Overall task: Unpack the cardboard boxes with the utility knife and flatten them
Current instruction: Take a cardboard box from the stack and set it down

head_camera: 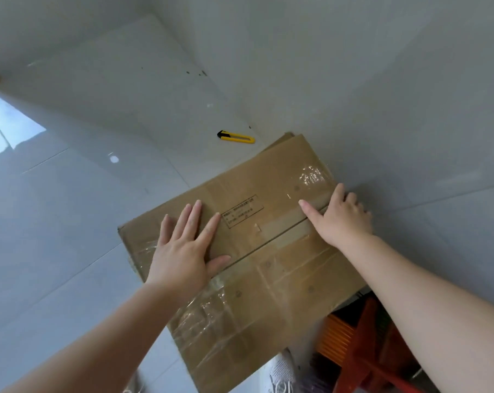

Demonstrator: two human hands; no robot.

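Observation:
A flattened brown cardboard box point(262, 251) with strips of clear tape and a printed label lies on the pale tiled floor by the wall. My left hand point(186, 251) presses flat on its left part, fingers spread and straight. My right hand point(340, 217) rests at the box's right edge, thumb stretched along a flap seam and fingers curled over the edge. A yellow utility knife point(235, 137) with a black end lies on the floor beyond the box, untouched by either hand.
A grey wall point(353, 80) rises right behind the box. A red plastic stool point(365, 347) and orange slatted item point(335, 337) stand at the lower right beside a white shoe point(282, 370). Glossy floor tiles point(55, 222) spread to the left.

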